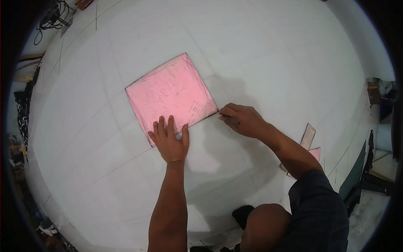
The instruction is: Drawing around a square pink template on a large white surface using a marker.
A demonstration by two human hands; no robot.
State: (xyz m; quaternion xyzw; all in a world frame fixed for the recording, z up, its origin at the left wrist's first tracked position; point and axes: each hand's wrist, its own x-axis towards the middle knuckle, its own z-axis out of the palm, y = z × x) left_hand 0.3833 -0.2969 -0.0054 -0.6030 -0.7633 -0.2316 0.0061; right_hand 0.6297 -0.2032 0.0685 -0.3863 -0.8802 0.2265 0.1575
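A pink, roughly square sheet lies turned at an angle on the pale white surface, its edges dark and its face covered in pen lines and scribbles. My left hand presses flat on its near edge with the fingers spread. At the sheet's right corner is my right hand, its fingers pinched together around a thin, dark, pen-like thing that they mostly hide. A dark line runs along the near edge up to that corner.
Smaller pink and grey-brown pieces lie at the right, partly under my right forearm. Faint long lines cross the white surface. Black cables are at the far left, and a brown box stands at the right edge.
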